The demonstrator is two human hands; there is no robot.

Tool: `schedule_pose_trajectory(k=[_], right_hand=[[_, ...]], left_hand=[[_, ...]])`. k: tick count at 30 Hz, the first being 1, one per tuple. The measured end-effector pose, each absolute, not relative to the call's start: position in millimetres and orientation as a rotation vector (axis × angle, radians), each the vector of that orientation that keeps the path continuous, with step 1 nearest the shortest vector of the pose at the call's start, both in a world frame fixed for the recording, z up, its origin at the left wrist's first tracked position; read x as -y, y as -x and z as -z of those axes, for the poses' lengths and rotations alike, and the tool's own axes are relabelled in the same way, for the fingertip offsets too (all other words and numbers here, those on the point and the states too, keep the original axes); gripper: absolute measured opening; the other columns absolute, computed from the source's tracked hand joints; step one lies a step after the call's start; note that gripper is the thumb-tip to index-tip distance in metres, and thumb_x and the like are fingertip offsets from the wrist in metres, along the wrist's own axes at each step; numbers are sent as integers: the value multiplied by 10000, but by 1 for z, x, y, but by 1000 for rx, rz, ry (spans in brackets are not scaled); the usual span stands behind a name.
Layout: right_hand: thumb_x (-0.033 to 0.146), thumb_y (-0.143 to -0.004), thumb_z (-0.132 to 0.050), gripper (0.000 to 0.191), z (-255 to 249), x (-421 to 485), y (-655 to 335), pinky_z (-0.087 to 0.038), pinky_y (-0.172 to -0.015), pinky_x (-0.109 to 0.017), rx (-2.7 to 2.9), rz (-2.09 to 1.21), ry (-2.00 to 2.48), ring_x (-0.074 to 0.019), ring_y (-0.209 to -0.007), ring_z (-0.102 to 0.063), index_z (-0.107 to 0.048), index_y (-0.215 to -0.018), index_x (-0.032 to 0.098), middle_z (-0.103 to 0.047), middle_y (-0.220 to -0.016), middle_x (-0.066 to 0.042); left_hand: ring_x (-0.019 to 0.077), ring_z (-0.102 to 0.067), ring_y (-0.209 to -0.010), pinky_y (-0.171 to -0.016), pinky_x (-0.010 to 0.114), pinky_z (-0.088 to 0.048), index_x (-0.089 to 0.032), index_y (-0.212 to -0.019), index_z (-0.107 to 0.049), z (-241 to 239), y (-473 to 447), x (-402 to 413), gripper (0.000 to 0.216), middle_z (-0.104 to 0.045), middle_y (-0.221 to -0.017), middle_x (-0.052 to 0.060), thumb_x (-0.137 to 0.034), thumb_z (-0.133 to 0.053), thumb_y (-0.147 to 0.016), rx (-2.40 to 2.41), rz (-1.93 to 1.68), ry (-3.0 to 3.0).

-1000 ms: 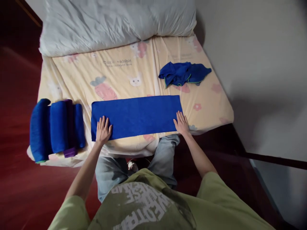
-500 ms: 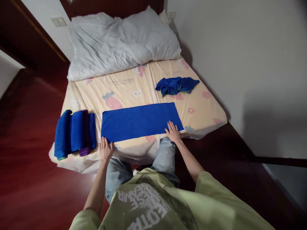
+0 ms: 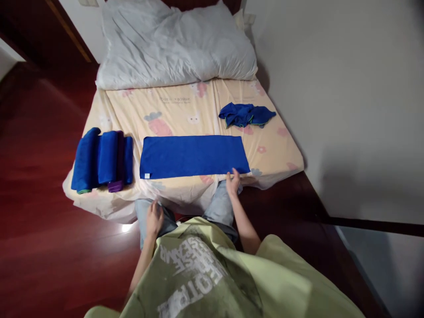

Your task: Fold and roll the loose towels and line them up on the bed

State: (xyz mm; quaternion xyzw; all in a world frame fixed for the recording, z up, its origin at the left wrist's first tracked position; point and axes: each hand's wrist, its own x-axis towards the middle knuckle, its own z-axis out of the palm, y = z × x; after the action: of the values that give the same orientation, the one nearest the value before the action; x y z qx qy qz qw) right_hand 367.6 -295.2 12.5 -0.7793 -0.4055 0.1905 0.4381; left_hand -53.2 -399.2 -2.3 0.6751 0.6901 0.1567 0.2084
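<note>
A blue towel [image 3: 194,154], folded into a long flat strip, lies across the front of the bed; a small white label shows at its near left corner. My right hand [image 3: 233,182] is at the towel's near edge toward the right, fingers apart and holding nothing; whether the fingertips touch the cloth I cannot tell. Back from the bed, my left hand [image 3: 155,219] hovers over my left knee, its fingers loosely bent with nothing in them. Left of the strip sit several rolled blue and purple towels [image 3: 107,157] side by side. A crumpled blue cloth [image 3: 247,115] with green edging lies farther back at right.
A large grey-white pillow [image 3: 179,48] fills the head of the bed. The bed's patterned sheet [image 3: 185,108] hangs over the front edge near my knees. A pale wall [image 3: 338,88] rises on the right, and dark red flooring [image 3: 36,190] runs along the left.
My left hand has come off the towel's near left corner and drawn back to my knee, uncovering the label. My right hand has lifted from lying flat on the cloth. The view has tilted down.
</note>
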Motion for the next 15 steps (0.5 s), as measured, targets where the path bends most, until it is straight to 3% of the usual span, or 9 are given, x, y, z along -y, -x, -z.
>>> schedule_pose_trajectory(k=[3,6,10,15], right_hand=[[516,-839,-574,445,-1,323,-299,-596,-907,-425,625,-909,1600,-268,-1100,-710,-612,-1205,266,-726,-1228,-94],[408,-808,-626,282,7,336,-246,-603,-829,-342,226,-1248,1360,-189,-872,-733,-607,-1054,271,-757,-1013,-30],[321,-873,-614,120,4,330,-219,-603,-899,-336,25,-1460,1154,-167,-894,-724,-592,-982,276,-760,-987,-18],[280,-947,-579,54,-5,313,-218,-601,-961,-346,-56,-1499,1059,-165,-915,-714,-620,-976,261,-759,-1046,-32]], left_hand=[[319,-651,-1230,-1081,493,-502,-285,-1283,-696,13,39,434,420,-695,-1318,108,-340,-396,-994,-1602,-156,-1943],[314,-684,-1156,-1022,470,-521,-254,-1235,-724,15,37,438,441,-723,-1273,106,-348,-350,-1021,-1515,-82,-1955],[291,-697,-1137,-999,413,-525,-252,-1236,-726,12,39,431,440,-735,-1260,101,-332,-347,-1027,-1537,-72,-1960],[276,-706,-1123,-1001,388,-520,-263,-1224,-734,12,37,434,425,-739,-1255,102,-327,-367,-1021,-1554,-86,-1974]])
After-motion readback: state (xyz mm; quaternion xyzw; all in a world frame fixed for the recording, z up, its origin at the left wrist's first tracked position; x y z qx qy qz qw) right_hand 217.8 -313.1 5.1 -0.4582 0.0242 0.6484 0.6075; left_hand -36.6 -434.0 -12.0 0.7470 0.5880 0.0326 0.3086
